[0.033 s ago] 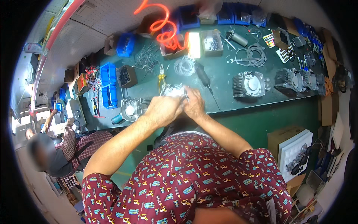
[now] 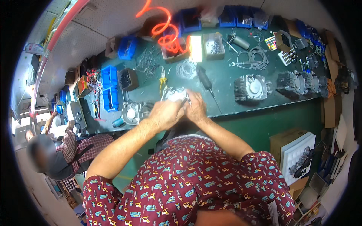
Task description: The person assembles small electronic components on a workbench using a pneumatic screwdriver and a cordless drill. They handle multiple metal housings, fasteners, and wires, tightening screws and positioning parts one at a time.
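Observation:
A silvery metal engine casting (image 2: 175, 93) sits at the bench's near edge, partly covered by my hands. My left hand (image 2: 166, 113) is closed at its near side, the fingers curled and largely hidden from above. Against the right side of the casting, my right hand (image 2: 196, 107) is closed too, its thumb side close to the left fingers. Whether a small part lies between the hands is hidden. Just beyond the casting are yellow-handled pliers (image 2: 163, 80). A dark electric screwdriver (image 2: 204, 78) with a long thin bit lies to the right.
Finned engine castings stand left (image 2: 131, 112) and right (image 2: 253, 87) on the green bench (image 2: 226, 101). Blue bins (image 2: 110, 98), a box of small parts (image 2: 213, 46) and an orange coiled hose (image 2: 169, 39) are around. A co-worker (image 2: 64, 158) sits at left; a carton (image 2: 285, 141) stands at right.
The view has shifted very slightly. Both hands stay at the casting, with hardly any visible movement.

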A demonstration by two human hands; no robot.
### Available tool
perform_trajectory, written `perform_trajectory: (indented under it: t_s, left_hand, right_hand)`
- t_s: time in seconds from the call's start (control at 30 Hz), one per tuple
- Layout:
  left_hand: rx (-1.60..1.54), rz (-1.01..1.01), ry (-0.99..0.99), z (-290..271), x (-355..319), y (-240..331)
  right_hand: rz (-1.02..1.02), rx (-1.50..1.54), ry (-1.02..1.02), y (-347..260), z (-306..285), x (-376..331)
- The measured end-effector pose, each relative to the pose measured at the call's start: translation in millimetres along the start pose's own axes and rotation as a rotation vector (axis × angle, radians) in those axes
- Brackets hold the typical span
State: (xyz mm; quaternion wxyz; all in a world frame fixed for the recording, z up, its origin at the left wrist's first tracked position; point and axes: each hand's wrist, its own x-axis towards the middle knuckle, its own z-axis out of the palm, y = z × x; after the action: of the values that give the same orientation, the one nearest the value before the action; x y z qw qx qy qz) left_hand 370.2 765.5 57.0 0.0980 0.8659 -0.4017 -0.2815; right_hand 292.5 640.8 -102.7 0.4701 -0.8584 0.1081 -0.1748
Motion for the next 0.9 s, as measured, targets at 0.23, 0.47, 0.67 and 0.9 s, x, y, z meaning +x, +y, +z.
perform_trajectory:
  t_s: [0.23,0.47,0.67,0.9]
  left_hand:
    - [-1.509,-0.662,0.235,55,-7,-6]
    - [-0.032,0.177,0.729,52,-24,-17]
    - [0.16,0.468,0.234,20,-26,-24]
    - [-1.547,-0.535,0.269,46,-6,8]
  right_hand:
    - [0.135,-0.009,-0.007,3,4,-2]
    - [0.148,0.008,-0.043,7,4,-4]
    - [0.13,-0.003,-0.014,7,3,-4]
    - [0.166,0.003,-0.016,4,4,-6]
